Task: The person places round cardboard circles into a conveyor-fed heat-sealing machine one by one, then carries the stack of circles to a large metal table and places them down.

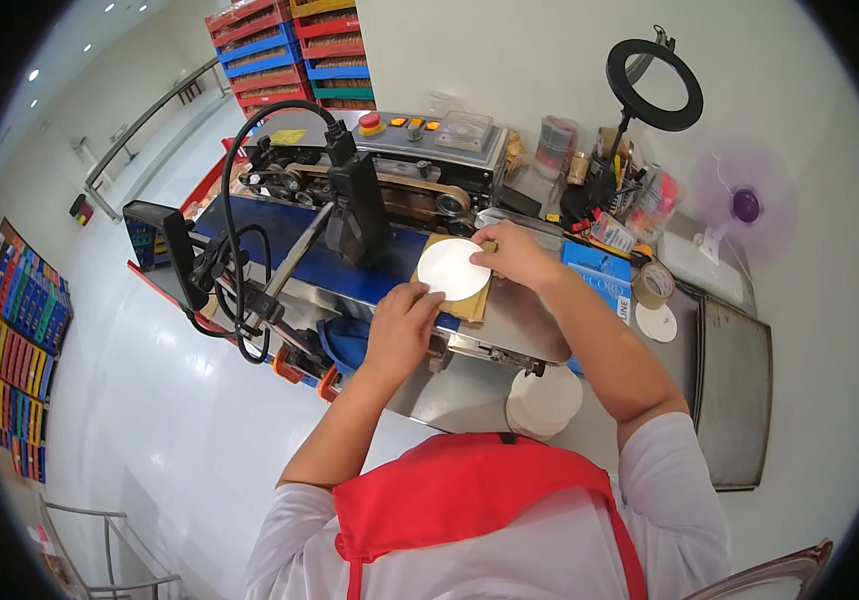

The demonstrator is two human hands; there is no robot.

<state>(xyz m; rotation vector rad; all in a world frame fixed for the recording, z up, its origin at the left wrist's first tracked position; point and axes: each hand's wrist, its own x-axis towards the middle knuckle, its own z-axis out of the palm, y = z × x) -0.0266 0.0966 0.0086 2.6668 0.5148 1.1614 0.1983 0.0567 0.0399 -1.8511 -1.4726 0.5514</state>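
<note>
A round white disc (pixel 453 272) is pinched at its edges between my two hands. At its lower left rim, my left hand (pixel 402 322) is closed with fingertips on the edge. My right hand (pixel 518 256) grips the upper right edge, thumb and fingers closed. Beneath the disc, a tan sheet or flat packet (pixel 472 303) lies at the right end of a blue conveyor belt (pixel 275 243). Whether the disc touches it, I cannot tell. Several more white discs (pixel 547 400) form a stack on the metal table near my body.
Behind the belt runs a band-sealer-like machine (pixel 420 140) with a red button. A black device (pixel 355 205) on a bracket overhangs the belt. At right are a blue book (pixel 600 280), tape rolls (pixel 654 284), a ring lamp (pixel 655 85) and a purple fan (pixel 746 205). Stacked crates (pixel 255 50) stand behind.
</note>
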